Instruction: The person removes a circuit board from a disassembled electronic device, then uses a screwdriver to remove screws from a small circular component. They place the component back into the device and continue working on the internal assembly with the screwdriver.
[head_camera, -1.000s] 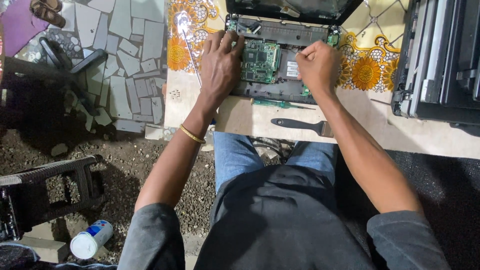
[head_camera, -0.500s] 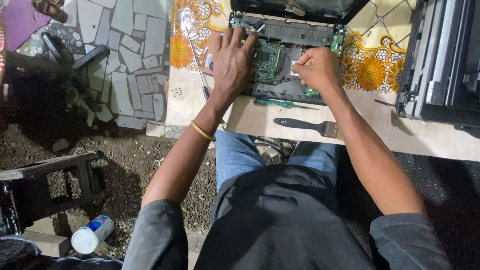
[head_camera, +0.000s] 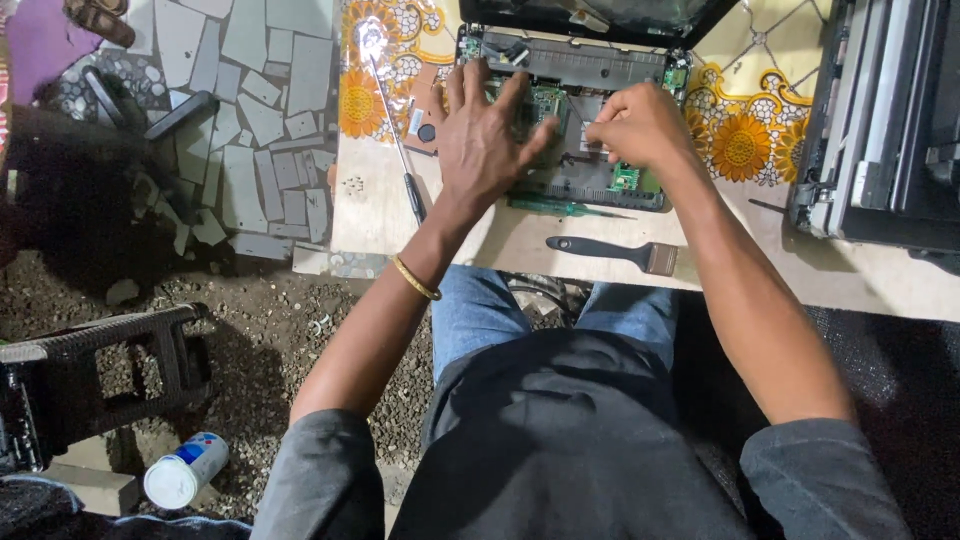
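Floral tablecloth (head_camera: 740, 150) under everything: the opened laptop (head_camera: 590, 170) lies beneath both hands. Left hand (head_camera: 485, 135) presses flat, fingers spread, steadying it. Right hand (head_camera: 640, 125) pinches something small (too tiny to tell). Paintbrush (head_camera: 610, 252) waits nearer the body.

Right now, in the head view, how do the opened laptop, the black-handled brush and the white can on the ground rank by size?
1. Opened black laptop, largest.
2. Black-handled paintbrush and white cylindrical can look similar; the can lies farther from the camera, so unsure.

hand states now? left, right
Left hand: open, fingers spread flat on the opened laptop base.
Right hand: fingers curled, pinching at the base; any held part cannot be told.
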